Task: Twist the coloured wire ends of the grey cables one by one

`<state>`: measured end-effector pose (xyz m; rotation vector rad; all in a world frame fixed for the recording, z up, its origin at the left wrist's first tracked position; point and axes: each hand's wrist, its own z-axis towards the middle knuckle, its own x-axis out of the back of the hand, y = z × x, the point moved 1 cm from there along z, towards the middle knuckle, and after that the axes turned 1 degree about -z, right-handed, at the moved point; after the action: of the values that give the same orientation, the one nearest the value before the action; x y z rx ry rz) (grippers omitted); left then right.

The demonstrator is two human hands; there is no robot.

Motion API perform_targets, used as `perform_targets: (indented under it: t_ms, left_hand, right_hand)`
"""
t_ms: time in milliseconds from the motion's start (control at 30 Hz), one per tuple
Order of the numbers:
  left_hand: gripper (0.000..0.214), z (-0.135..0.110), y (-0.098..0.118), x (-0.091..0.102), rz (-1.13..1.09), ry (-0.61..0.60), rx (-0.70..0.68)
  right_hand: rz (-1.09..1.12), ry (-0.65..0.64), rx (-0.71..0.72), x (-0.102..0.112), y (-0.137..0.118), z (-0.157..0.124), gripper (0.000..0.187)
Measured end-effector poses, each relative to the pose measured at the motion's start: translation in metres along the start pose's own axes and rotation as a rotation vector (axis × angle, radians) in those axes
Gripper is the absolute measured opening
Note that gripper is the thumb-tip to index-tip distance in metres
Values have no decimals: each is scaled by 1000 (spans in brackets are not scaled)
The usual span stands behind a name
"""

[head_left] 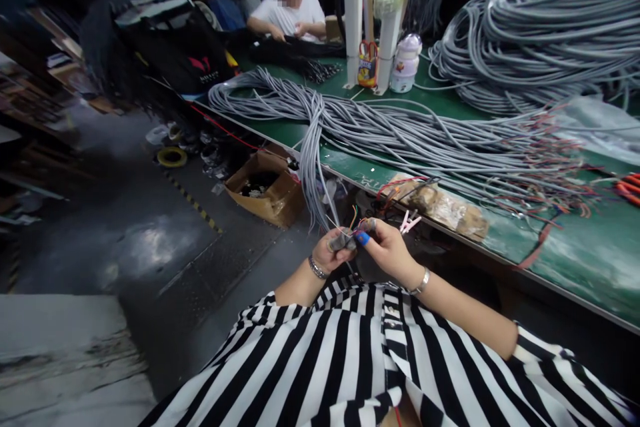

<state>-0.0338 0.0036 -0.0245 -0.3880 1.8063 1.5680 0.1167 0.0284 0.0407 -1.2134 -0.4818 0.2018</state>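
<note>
2 hands met close in, just short of the counter (575,250) edge: left hand (330,250) and right hand (389,250), each grip pinched shut on the cable end (342,239), probably light and limp, best held by its jacket; beyond, the cable bundle (400,127) lay on the counter

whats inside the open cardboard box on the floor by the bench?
Dark jumbled items show in the cardboard box, too small to identify. Its front wall hides the bottom.
</note>
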Motion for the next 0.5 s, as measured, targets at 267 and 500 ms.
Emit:
perform_targets:
  t_ms: [267, 500]
  left_hand:
    - [41, 0, 17, 1, -159, 71, -81]
    - [40, -4, 20, 6, -131, 70, -75]
  right_hand:
    - [218, -284, -511, -7, 20, -14, 22]
    - [84, -64, -153, 7, 1, -24, 35]
